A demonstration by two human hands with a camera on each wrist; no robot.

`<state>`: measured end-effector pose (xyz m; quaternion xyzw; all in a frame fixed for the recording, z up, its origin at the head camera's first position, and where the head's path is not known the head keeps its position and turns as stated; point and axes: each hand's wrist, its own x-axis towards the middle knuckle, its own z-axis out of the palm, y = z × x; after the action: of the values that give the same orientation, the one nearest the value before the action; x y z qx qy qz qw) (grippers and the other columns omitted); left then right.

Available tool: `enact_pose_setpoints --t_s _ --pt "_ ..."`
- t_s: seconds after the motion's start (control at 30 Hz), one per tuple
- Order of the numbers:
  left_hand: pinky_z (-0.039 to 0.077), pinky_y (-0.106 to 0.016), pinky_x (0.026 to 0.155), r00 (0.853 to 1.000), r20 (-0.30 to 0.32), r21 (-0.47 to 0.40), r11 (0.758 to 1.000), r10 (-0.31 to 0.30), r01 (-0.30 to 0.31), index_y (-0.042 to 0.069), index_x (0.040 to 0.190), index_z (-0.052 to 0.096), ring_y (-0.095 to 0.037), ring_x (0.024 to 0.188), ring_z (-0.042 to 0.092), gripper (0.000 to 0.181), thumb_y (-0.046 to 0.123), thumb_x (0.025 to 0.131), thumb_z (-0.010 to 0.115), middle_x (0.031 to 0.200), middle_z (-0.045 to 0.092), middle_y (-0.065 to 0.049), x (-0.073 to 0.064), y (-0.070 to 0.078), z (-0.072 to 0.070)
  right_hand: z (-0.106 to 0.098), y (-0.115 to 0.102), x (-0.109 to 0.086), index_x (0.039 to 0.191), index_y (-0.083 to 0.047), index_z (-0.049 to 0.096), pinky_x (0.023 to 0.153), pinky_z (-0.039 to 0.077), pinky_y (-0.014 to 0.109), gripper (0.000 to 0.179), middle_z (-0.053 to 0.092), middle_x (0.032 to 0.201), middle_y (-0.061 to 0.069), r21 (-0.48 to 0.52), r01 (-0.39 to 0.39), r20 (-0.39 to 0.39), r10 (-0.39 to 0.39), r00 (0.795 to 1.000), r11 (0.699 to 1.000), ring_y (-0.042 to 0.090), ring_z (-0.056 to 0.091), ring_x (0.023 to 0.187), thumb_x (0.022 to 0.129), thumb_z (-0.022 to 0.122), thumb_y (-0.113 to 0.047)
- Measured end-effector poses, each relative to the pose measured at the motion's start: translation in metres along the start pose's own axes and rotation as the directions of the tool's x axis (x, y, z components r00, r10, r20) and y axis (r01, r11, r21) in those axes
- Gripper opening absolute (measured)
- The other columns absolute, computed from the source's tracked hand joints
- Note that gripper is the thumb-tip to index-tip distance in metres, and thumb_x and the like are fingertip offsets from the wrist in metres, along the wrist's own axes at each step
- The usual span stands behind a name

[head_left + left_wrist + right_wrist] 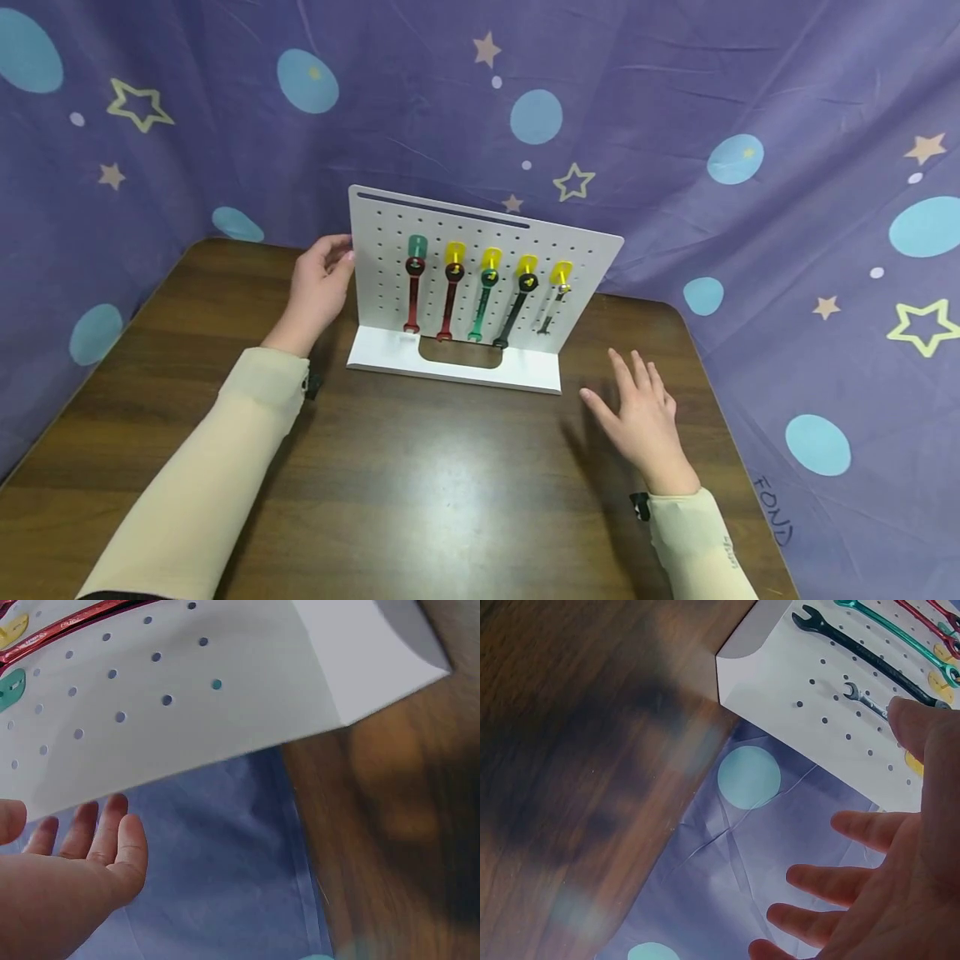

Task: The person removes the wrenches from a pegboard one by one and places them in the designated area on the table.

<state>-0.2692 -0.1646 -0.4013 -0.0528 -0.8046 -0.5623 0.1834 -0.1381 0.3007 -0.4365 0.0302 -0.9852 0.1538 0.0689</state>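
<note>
A white pegboard [480, 225] stands upright on its white base. Several combination wrenches hang from its hooks: two red, a green [483, 308], a black [514, 312] and a smaller silver one [553, 310]. My left hand [318, 287] is at the board's left edge, its fingers loosely bent and the fingertips [115, 804] right at that edge. The thumb lies apart from the other fingers. My right hand [641, 421] hovers over the table right of the board, fingers spread and nothing in it. In the right wrist view its thumb overlaps the silver wrench.
The brown wooden table [420, 483] stretches in front of the board. Behind it and at both sides hangs a purple cloth [637, 108] with stars and blue dots. The board's base has a cutout [460, 352] at its middle, and a long slot runs along its top.
</note>
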Motion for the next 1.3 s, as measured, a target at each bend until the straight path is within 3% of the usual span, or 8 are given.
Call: enact_pose_setpoints --t_s 0.1,0.23,0.43,0.8,1.03,1.17,1.3 --pt "0.046 -0.034 0.099 1.000 -0.028 -0.020 1.000 0.002 -0.003 -0.009 0.128 0.061 -0.029 0.112 0.059 0.029 0.006 0.105 0.054 0.122 0.063 -0.025 0.007 0.002 0.003 0.000 -0.001 0.000 0.161 -0.017 0.029 0.100 0.018 0.078 0.085 0.019 0.163 0.025 0.005 0.001 0.006 -0.001 1.000 1.000 0.052 0.015 0.145 0.096 0.053 -0.067" --pt "0.047 -0.024 0.084 0.998 -0.062 -0.038 0.999 0.005 -0.007 -0.011 0.119 0.065 -0.017 0.095 0.059 0.023 0.004 0.103 0.057 0.111 0.066 -0.023 0.011 0.003 0.004 0.000 -0.001 0.001 0.161 -0.017 0.029 0.099 0.019 0.078 0.085 0.020 0.162 0.025 0.003 0.008 -0.001 -0.008 1.000 1.000 0.052 0.015 0.145 0.096 0.053 -0.067" --pt "0.042 -0.022 0.066 0.997 -0.081 -0.044 0.999 -0.002 -0.001 -0.009 0.114 0.067 -0.011 0.076 0.052 0.021 0.007 0.102 0.060 0.096 0.066 -0.020 0.014 0.005 0.006 0.001 0.000 0.001 0.160 -0.016 0.031 0.099 0.019 0.078 0.085 0.022 0.161 0.026 0.010 0.013 -0.008 -0.013 1.000 1.000 0.052 0.016 0.145 0.096 0.054 -0.066" --pt "0.039 -0.021 0.060 0.993 -0.113 -0.059 0.998 -0.019 0.012 -0.008 0.108 0.069 -0.010 0.070 0.049 0.016 0.005 0.101 0.063 0.088 0.065 -0.015 0.017 0.004 0.010 0.000 -0.004 0.005 0.157 -0.011 0.037 0.099 0.025 0.075 0.079 0.032 0.157 0.025 0.104 0.051 -0.028 -0.048 0.998 0.993 0.050 0.026 0.141 0.098 0.057 -0.060" --pt "0.039 -0.022 0.060 0.994 -0.106 -0.078 0.997 -0.016 0.008 -0.010 0.108 0.068 -0.010 0.069 0.048 0.018 0.005 0.101 0.062 0.087 0.065 -0.016 0.016 0.004 0.013 0.002 -0.005 0.012 0.143 0.000 0.053 0.105 0.034 0.061 0.059 0.053 0.141 0.025 0.208 0.144 -0.139 -0.116 0.984 0.967 0.046 0.045 0.130 0.100 0.066 -0.039" --pt "0.038 -0.022 0.059 0.993 -0.115 -0.082 0.997 -0.015 0.006 -0.010 0.107 0.068 -0.010 0.067 0.047 0.017 0.006 0.101 0.063 0.083 0.063 -0.012 0.015 0.004 0.014 0.003 -0.007 0.018 0.133 0.001 0.062 0.093 0.047 0.058 0.044 0.063 0.127 0.022 0.251 0.187 -0.208 -0.136 0.969 0.950 0.042 0.059 0.115 0.099 0.069 -0.028" --pt "0.038 -0.020 0.058 0.993 -0.115 -0.086 0.996 -0.007 -0.003 -0.011 0.107 0.068 -0.009 0.066 0.046 0.018 0.005 0.101 0.062 0.084 0.062 -0.017 0.015 0.004 0.014 0.005 -0.010 0.024 0.124 0.000 0.068 0.078 0.055 0.054 0.034 0.069 0.114 0.020 0.287 0.200 -0.240 -0.132 0.962 0.937 0.037 0.066 0.100 0.099 0.070 -0.023"
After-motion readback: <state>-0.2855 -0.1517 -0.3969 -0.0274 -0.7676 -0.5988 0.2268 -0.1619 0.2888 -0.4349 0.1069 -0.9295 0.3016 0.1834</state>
